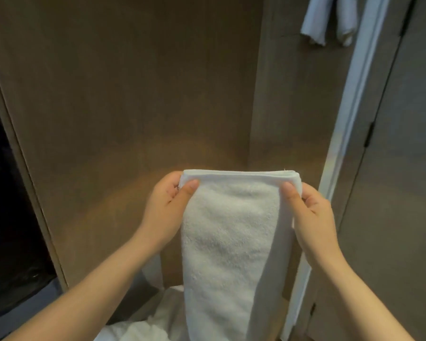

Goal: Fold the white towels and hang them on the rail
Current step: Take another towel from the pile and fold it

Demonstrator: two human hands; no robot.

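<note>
White terry towel [231, 230], folded lengthwise into a narrow strip, hangs between the two hands and is held up by its top edge. The left hand [165, 205] pinches the top left corner, with the thumb on the near face and the other fingers curled behind the cloth. The right hand [312, 212] pinches the top right corner in the same way, thumb in front and fingers behind. The top edge runs level from one hand to the other and shows several stacked layers. Below the hands the strip drops straight down between both forearms and leaves the lower edge of the view, so its lower end cannot be seen. Under the left forearm lies a crumpled heap [143, 328] of more white cloth; whether it touches the hanging strip cannot be told. Beyond both hands stands a brown wall panel [133, 94]. Above and to the right of the right hand, well apart from it, two hung towels [327, 18] hang side by side; their support is cut off by the upper edge. Just right of the right hand a white upright frame [347, 134] runs from top to bottom. Beyond it is a grey-brown door [403, 193] with dark hinges [369, 134]. Far left of the left hand is a dark opening [5, 193].
</note>
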